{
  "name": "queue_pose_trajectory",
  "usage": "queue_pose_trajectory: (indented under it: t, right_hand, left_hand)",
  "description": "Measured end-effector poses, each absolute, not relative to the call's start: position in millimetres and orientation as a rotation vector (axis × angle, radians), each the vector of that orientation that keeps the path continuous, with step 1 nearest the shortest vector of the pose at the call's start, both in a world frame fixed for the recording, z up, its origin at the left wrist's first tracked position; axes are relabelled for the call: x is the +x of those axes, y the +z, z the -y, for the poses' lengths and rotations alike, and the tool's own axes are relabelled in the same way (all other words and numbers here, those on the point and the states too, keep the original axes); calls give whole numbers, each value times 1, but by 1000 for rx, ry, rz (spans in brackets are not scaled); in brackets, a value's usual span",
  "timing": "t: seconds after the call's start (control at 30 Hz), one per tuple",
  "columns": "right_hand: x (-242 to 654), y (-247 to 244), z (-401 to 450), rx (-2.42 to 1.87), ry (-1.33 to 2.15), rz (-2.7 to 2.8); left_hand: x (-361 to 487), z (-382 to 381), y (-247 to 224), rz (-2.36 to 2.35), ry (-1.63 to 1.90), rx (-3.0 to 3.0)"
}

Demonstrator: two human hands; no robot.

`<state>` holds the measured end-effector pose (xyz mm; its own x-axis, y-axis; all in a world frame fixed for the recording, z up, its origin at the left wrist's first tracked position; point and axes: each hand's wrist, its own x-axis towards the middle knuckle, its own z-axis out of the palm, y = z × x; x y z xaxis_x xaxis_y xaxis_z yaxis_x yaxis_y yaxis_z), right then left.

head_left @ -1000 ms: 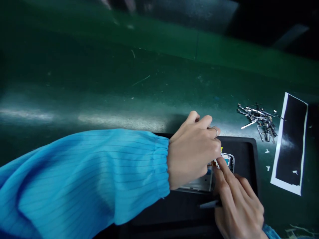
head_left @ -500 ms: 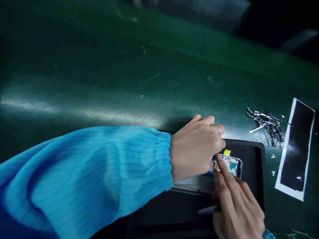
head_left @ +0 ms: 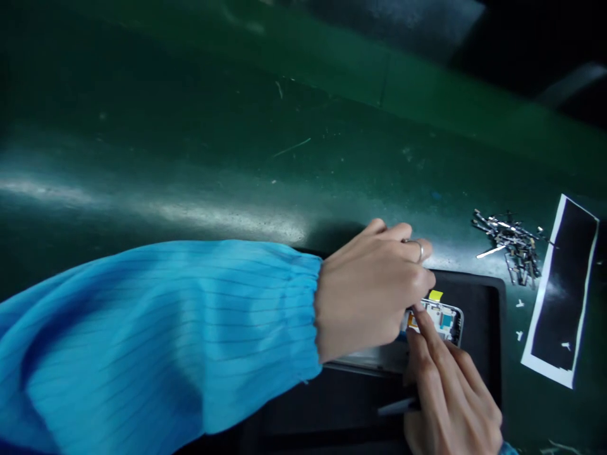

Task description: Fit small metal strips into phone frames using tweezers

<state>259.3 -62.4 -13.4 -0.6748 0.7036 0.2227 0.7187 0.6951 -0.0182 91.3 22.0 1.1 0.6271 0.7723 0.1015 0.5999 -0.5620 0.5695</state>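
Observation:
An opened phone (head_left: 374, 359) lies in a black tray (head_left: 480, 303), its inner parts bare at the right end. A yellow tab (head_left: 435, 295) sticks out from its upper edge. My left hand (head_left: 374, 284), ring on one finger, reaches across the phone with fingers curled; the fingertips and anything in them are hidden. My right hand (head_left: 450, 392) comes from below, its index fingertip at the phone beside my left hand. A dark tool with a slim pointed end (head_left: 397, 407) juts from under the right palm; the rest of it is covered.
On the green table (head_left: 213, 158), a pile of small metal and black strips (head_left: 512, 243) lies right of the tray. Beyond it is a black sheet with a white border (head_left: 562, 291). Small white bits (head_left: 519, 335) are scattered between tray and sheet.
The view has shifted slightly. Both hands stay at the same spot on the phone, with my left wrist turned a little; the tool remains under my right palm.

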Motion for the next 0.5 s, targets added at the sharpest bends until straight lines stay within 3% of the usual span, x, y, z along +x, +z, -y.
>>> queue_pose_trajectory:
  t: [0.2, 0.5]
  right_hand:
    - [263, -12, 59, -1097, -182, 2778]
    - [286, -39, 67, -1145, -125, 2525]
  left_hand:
    - [65, -21, 7, -1268, -39, 2401]
    - [77, -4, -14, -1328, 141, 2533]
